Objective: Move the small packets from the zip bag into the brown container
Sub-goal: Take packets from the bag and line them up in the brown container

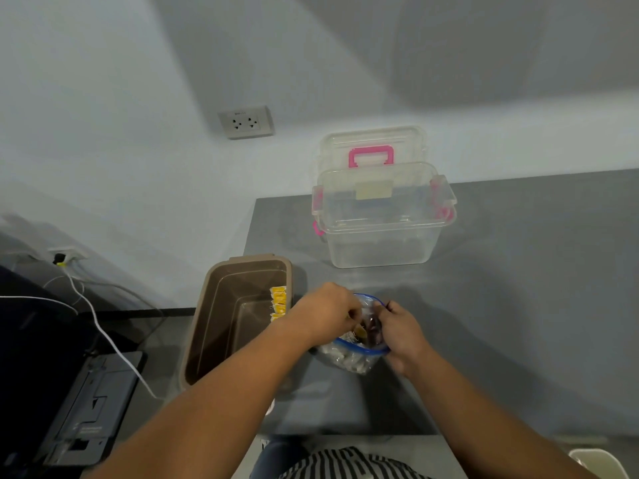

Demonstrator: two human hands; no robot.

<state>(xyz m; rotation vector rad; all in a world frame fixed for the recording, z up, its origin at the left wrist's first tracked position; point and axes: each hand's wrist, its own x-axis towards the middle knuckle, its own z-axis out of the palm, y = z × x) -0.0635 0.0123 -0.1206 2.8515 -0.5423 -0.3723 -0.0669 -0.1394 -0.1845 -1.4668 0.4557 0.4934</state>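
So far left there's a dark machine (pixel 86 409) down low with a white cable (pixel 103 337) running across it, and a double wall outlet (pixel 246 122) higher up on the wall. Next over is the brown container (pixel 221 326), sitting right at the left edge of the grey surface (pixel 501 305), open, with a row of yellow packets (pixel 278 303) stacked against its right inner wall and the rest of the floor bare. Just right of it is the left hand (pixel 321 316), fingers curled down at the mouth of the zip bag (pixel 363 363). Honestly can't tell if it's pinching a packet or just the rim, fingertips are buried in there. The bag stands open on the surface just beside the container, blue zip strip forming a ring, and the small packets (pixel 340 356) still in it show pale through the plastic, with something tan and dark near the top. The right hand (pixel 403 331) grips the bag's right side, fingers hooked over the rim, a bit blurry. Further back is a clear box (pixel 383 233) with pink latches, its lid (pixel 371 150) with a pink handle propped behind it against the wall.
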